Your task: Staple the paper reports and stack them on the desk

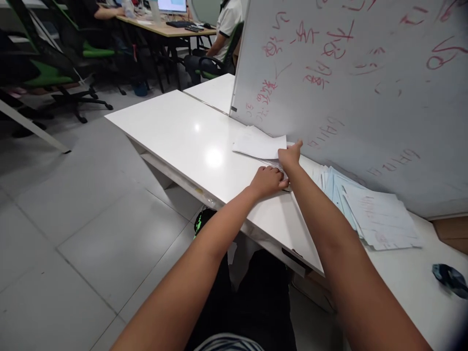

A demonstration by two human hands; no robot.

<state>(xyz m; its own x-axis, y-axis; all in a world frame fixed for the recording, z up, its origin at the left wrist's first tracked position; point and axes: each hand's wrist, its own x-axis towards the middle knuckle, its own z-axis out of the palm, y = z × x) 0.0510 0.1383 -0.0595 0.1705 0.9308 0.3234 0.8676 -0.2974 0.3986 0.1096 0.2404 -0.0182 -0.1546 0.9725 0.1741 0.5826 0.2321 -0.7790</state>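
My right hand (290,155) is closed on the right end of some white paper sheets (259,145), with the thumb pointing toward the whiteboard. The sheets are raised a little from the white table (175,126) and lean toward the board's lower edge. Just in front of them, my left hand (269,182) rests low on the tabletop with its fingers curled. Something thin and partly see-through lies at its fingertips, mostly hidden by both hands, so I cannot tell what it is.
The whiteboard (351,97) with red writing stands along the table's back. To the right are a pile of papers (380,214) and a dark blue object (450,280). Office chairs (69,73) and two people at a wooden desk (164,29) are behind.
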